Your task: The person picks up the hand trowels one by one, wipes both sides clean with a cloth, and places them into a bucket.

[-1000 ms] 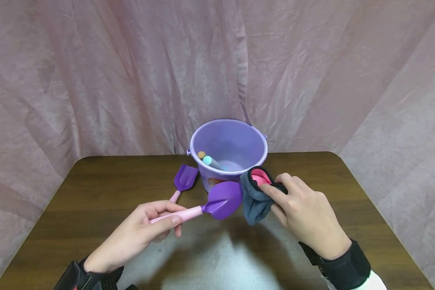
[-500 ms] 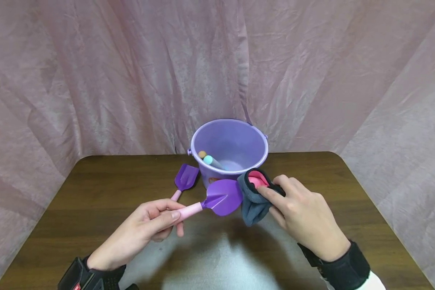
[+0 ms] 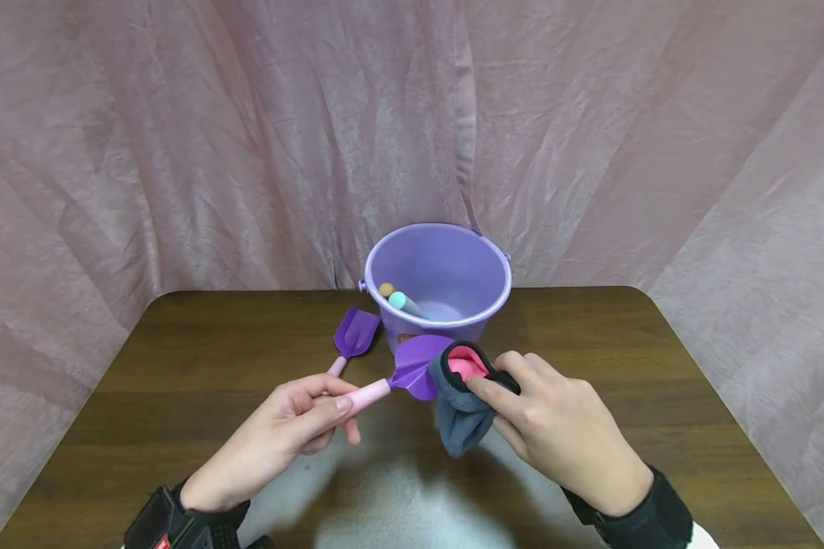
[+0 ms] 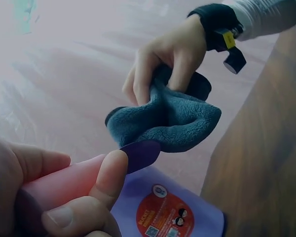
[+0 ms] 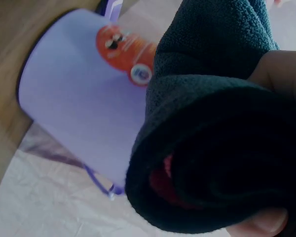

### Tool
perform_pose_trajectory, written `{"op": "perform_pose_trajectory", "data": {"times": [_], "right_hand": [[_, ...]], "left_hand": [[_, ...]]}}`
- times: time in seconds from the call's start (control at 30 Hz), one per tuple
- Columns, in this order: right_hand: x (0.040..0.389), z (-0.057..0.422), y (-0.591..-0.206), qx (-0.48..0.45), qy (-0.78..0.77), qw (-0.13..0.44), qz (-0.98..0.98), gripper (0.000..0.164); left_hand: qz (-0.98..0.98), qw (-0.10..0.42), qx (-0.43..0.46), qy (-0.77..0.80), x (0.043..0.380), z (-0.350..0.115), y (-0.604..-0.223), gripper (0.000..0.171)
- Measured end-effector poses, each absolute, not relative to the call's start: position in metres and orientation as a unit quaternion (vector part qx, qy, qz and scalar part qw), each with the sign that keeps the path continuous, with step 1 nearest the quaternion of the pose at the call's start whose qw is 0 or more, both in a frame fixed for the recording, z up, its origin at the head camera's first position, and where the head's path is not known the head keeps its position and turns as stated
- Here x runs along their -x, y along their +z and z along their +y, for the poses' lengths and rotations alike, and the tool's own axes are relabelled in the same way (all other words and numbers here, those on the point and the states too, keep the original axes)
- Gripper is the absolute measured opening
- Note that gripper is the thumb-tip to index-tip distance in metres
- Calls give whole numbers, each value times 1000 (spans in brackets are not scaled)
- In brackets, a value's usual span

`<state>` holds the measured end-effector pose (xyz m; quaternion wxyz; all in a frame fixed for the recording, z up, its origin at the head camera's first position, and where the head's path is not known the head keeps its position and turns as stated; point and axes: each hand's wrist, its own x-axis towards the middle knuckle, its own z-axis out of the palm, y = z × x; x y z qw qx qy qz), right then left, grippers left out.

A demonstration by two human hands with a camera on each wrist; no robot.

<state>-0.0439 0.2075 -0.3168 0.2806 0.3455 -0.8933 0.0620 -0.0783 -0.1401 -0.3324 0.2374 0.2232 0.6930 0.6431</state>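
Note:
In the head view my left hand [image 3: 275, 435] grips the pink handle of a toy shovel [image 3: 410, 362], its purple blade pointing right. My right hand [image 3: 556, 419] pinches a bunched blue-grey plush cloth [image 3: 463, 419] with black edging and a pink inner side. The cloth covers the far end of the blade in this view. From the left wrist, the shovel's blade [image 4: 140, 155] shows right at the lower fold of the cloth [image 4: 177, 121]. The right wrist view is largely filled by the rolled cloth [image 5: 207, 84], with fingertips at its edge. Both things are held up above the table.
Behind the hands stands a lilac bucket [image 3: 453, 267] on the wooden table [image 3: 213, 343], with a teal-ended stick [image 3: 400, 300] and a tan-ended one [image 3: 386, 290] inside. A smaller purple shovel [image 3: 355, 332] lies left of it. A pink curtain [image 3: 412, 137] hangs behind.
My right hand has brought the cloth left and down, so it now overlaps the blade's end. The left hand with the shovel has shifted slightly right.

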Motion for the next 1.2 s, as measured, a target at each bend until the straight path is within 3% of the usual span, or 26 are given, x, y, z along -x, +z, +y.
{"op": "perform_pose_trajectory", "data": {"times": [0.27,0.57,0.77,1.2], "right_hand": [[39,191,-321,-376,46,276,-883,42],[37,184,-322,-390,55,289,-873,39],[37,184,-320,-386,49,303,-870,41],[43,199,-322,-345,58,288,-891,40]], "left_hand": [[735,186,-227,611,73,-129,-334,20],[748,102,-311,577,73,-121,-340,12],[750,104,-323,567,73,-123,-340,13],[755,167,-321,548,76,-136,-340,17]]}}
